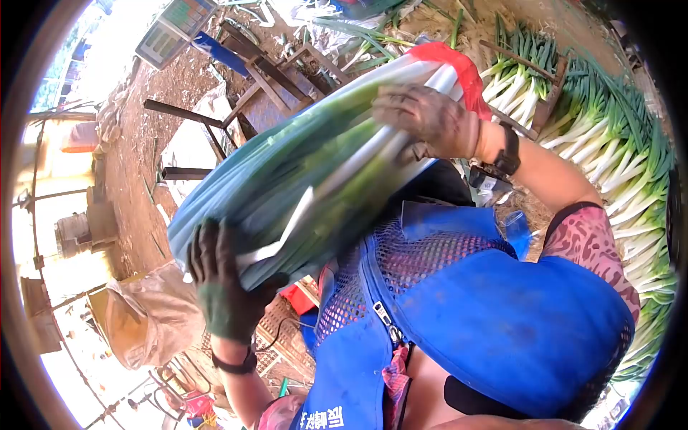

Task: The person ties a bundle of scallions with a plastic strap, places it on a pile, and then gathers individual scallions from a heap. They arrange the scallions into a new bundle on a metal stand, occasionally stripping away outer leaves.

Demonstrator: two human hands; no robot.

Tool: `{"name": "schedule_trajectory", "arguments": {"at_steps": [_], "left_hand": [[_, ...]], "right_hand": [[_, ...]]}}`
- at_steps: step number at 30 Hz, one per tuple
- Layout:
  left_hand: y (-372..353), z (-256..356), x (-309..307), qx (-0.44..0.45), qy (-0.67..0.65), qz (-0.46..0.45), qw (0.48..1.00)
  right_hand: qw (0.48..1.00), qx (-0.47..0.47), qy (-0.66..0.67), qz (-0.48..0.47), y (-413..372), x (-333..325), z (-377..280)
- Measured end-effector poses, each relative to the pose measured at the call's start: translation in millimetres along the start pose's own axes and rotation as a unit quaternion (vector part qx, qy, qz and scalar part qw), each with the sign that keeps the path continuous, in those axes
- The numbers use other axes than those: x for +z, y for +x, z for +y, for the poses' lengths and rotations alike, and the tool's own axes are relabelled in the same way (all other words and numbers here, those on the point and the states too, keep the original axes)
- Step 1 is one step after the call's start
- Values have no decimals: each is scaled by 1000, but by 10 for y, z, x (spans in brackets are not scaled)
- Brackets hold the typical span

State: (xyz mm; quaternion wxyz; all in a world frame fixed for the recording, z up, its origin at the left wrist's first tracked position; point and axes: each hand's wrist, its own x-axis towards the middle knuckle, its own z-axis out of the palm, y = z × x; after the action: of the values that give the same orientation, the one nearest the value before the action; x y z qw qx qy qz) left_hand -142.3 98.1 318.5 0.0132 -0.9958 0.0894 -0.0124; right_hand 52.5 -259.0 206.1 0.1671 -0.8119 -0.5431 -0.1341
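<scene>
A long bundle of green onions [287, 165] in a clear bag with a red end spans the upper middle, held slantwise in front of the blue vest. My left hand [228, 290], in a dark green glove, grips the leafy lower-left end. Near the white stalks and the red end, my right hand [426, 120], in a dirty glove, presses on the bundle with its fingers bent over it. Both hands are somewhat blurred.
Loose green onions [616, 165] lie in a long row down the right side. Wooden stools [269, 82] stand behind the bundle. A brownish sack [154, 312] is at the lower left, and a crate [172, 32] at the top left.
</scene>
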Motion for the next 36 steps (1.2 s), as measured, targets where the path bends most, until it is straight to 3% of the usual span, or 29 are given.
{"name": "schedule_trajectory", "arguments": {"at_steps": [3,8,15,16,20,22,25,28,32,34,36], "left_hand": [[259,124,218,58,23,34,997],[489,-13,189,64,24,36,997],[950,-60,-187,44,-40,-98,993],[951,-107,-76,102,25,-22,994],[1229,-40,-10,136,-21,-26,990],[1335,-42,-25,117,-50,-73,989],[1421,-104,0,118,-98,-106,982],[1616,-192,18,95,-177,-212,956],[1678,-208,12,54,-229,-241,942],[1698,-204,11,46,-269,-239,932],[1584,-151,40,58,-175,-117,976]], "right_hand": [[999,-35,20,1,219,-13,-61],[997,-52,47,40,361,163,-11],[991,-38,64,108,411,282,122],[990,-33,72,117,431,264,108],[983,-17,61,174,527,217,136],[980,11,52,192,571,153,80],[985,62,92,130,623,139,115],[916,186,338,-114,747,-67,293],[904,178,338,-189,876,38,369],[940,183,256,-135,919,163,326],[946,220,199,-132,992,175,290]]}}
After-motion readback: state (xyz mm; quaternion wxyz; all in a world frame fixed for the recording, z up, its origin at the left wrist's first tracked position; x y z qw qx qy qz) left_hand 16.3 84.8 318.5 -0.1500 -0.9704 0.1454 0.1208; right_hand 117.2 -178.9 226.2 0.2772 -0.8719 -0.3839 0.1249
